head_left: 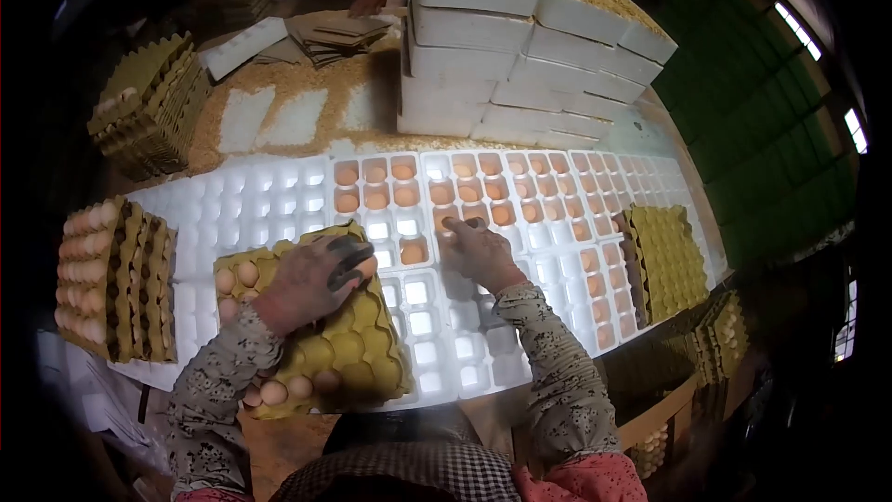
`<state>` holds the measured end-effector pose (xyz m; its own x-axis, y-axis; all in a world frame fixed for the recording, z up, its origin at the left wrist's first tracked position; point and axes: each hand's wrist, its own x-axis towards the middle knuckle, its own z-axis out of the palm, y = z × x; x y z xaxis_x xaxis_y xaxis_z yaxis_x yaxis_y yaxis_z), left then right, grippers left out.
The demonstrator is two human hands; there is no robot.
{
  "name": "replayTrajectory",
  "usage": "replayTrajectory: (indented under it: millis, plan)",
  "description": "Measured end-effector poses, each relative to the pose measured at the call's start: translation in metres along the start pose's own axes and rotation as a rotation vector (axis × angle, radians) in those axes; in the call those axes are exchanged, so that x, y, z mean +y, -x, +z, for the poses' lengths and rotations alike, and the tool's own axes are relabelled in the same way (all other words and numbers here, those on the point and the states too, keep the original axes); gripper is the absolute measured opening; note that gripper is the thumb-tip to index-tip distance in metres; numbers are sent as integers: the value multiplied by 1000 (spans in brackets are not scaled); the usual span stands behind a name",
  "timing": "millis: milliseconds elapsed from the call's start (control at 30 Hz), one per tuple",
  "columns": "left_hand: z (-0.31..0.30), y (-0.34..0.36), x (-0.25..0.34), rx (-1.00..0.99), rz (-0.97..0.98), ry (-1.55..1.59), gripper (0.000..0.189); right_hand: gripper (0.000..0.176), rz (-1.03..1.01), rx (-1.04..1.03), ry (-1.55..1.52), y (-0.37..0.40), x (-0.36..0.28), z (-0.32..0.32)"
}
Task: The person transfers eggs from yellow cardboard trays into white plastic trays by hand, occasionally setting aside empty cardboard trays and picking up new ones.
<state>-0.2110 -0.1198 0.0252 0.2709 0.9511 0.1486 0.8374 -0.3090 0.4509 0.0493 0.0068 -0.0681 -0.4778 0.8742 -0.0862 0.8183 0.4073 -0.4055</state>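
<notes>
My left hand (pixel 321 284), in a dark-fingered glove, is over a yellow-brown egg tray (pixel 372 344). Its fingers curl around an egg (pixel 368 267) near the tray's far right edge. More eggs (pixel 247 273) sit along the tray's left side and near edge. My right hand (pixel 478 251) reaches down at a white foam tray (pixel 435 293) with square cells. Its fingers are bent together at one cell, and what they hold, if anything, is hidden. Single brown eggs (pixel 503 214) fill several cells beyond and beside that hand.
Stacked white foam boxes (pixel 465 65) topped with yellowish shavings stand at the back. Egg-filled trays (pixel 88 270) lean at the left, and a stack of egg trays (pixel 153 102) stands behind. Another pulp tray (pixel 667 260) lies right. Someone else's hand (pixel 369 2) is at the far edge.
</notes>
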Motion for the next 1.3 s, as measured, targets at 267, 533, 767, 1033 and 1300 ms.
replayTrajectory:
  millis: [267,533,767,1033,1300]
  plan:
    - [77,-114,-23,-122,-141,-405,28,39,-194,-224,-255,-81,-19,8]
    - [80,-100,-59,-286,-192,-433,44,30,-68,218,117,-153,25,33]
    - [-66,56,-30,251,-321,43,34,32,-673,159,-399,-37,-88,-1]
    - [-31,225,-4,197,-493,-16,34,44,-916,-388,9,107,-184,45]
    - [21,240,3,-192,-287,-351,42,45,-665,-544,153,113,-231,51]
